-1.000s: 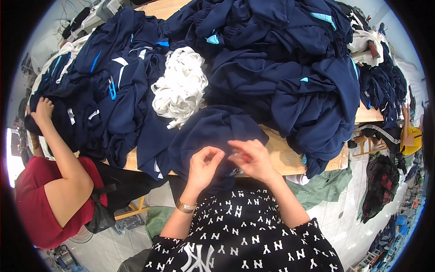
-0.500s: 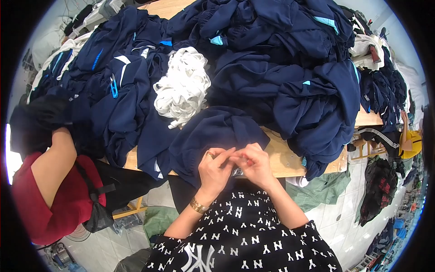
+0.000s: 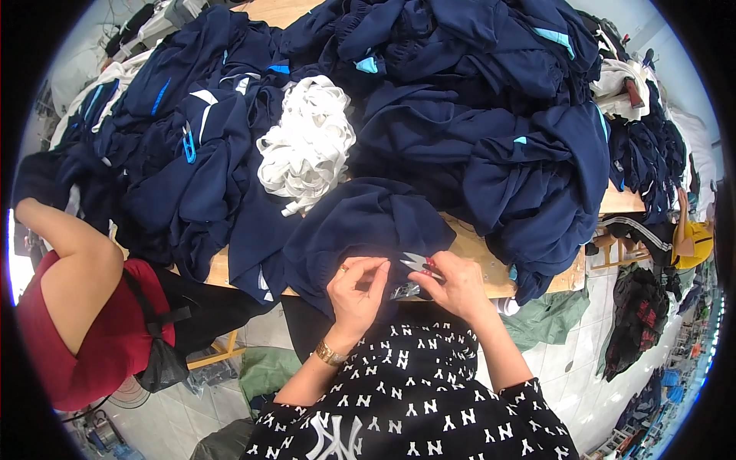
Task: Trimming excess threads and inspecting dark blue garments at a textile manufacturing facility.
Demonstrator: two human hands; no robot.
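Note:
A navy garment (image 3: 360, 211) lies bunched at the table's near edge, with a gathered part by my hands. My left hand (image 3: 356, 290) is closed in a pinch over its near side; whatever lies between the fingertips is too small to make out. Just to the right, my right hand (image 3: 460, 285) grips a pair of thread snips (image 3: 415, 261). Their pale blades point left toward my left fingertips. Beyond the garment sits a tangled heap of white tape (image 3: 307, 142).
Piles of navy garments (image 3: 475, 115) cover much of the wooden table (image 3: 479, 257). Blue snips (image 3: 189, 146) lie on the left pile. A co-worker in a red top (image 3: 146, 307) is close on my left. Farther right is a person in yellow (image 3: 696, 239).
My hands have drawn apart, and the snips' blades now show in my right hand. The co-worker's arm at left has shifted outward.

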